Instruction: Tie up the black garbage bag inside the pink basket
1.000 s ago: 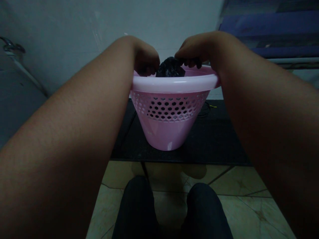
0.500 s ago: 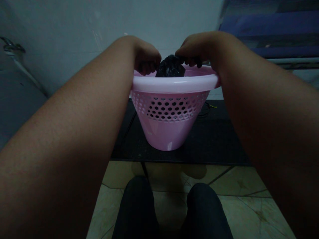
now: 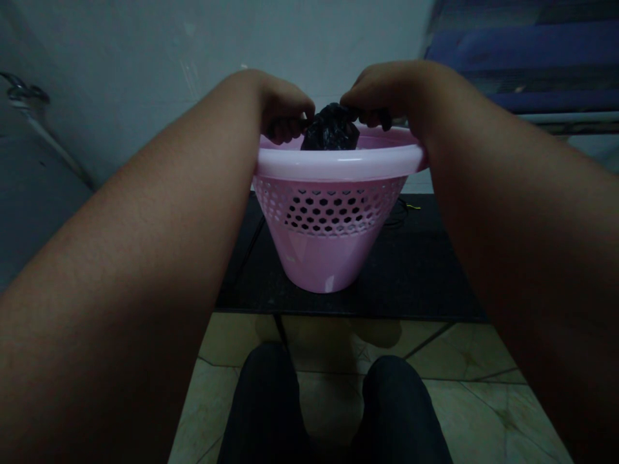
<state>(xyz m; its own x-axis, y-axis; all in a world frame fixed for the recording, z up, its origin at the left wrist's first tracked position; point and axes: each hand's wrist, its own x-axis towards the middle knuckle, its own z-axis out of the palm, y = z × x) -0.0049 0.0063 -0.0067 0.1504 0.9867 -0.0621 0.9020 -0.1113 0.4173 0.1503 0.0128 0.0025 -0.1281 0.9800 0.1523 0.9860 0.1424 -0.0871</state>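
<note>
A pink plastic basket [image 3: 333,219] with a perforated band stands on a black mat [image 3: 411,270]. Above its rim, a crumpled black plastic bag [image 3: 330,129] sticks out of the opening. My left hand [image 3: 283,109] is closed on the bag's left side. My right hand [image 3: 382,96] pinches the bag's top right, fingers curled over the far rim. Both forearms reach over the basket's near rim. The inside of the basket is hidden.
A pale wall rises behind the basket. A blue surface [image 3: 522,51] lies at upper right, and a metal fitting [image 3: 19,93] at far left. My dark-trousered knees [image 3: 333,406] are over a tiled floor [image 3: 464,374] below the mat's edge.
The black bag has been drawn up slightly higher above the rim, and my left hand has moved a little closer to it. The basket has not moved.
</note>
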